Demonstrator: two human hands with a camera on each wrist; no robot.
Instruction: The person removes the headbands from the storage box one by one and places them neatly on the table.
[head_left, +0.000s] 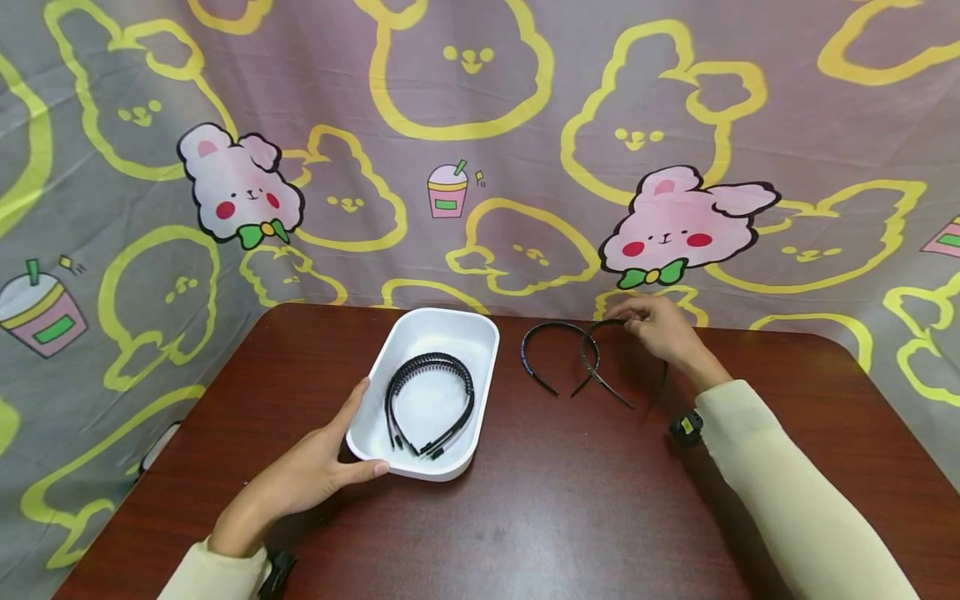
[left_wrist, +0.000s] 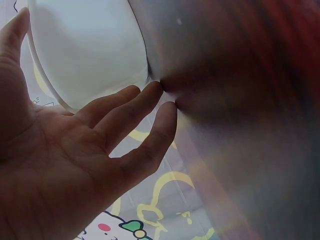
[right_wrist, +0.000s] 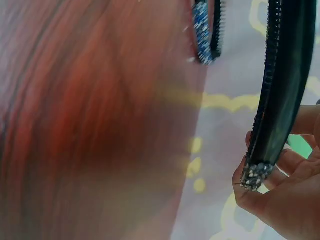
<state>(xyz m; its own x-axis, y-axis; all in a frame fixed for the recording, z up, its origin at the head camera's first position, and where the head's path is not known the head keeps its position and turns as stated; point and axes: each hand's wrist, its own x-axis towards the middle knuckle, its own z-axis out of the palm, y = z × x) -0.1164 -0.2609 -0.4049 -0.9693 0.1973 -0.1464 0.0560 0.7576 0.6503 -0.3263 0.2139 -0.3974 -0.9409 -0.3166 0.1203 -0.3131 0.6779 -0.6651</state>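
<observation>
A white plastic tray holds several black toothed headbands, bunched together. My left hand grips its near left corner, the thumb on the near rim. Seen from the left wrist, several fingertips reach down to the table beside the tray's wall. My right hand pinches a black headband by its top, where silvery glitter shows. Left of that hand lies another headband with blue glitter; in the head view the held one crosses it.
A dark reddish-brown table carries everything. Behind it hangs a cloth with cartoon rabbits and drink cups, close to the table's far edge. Something pale, mostly hidden, sits past the left edge.
</observation>
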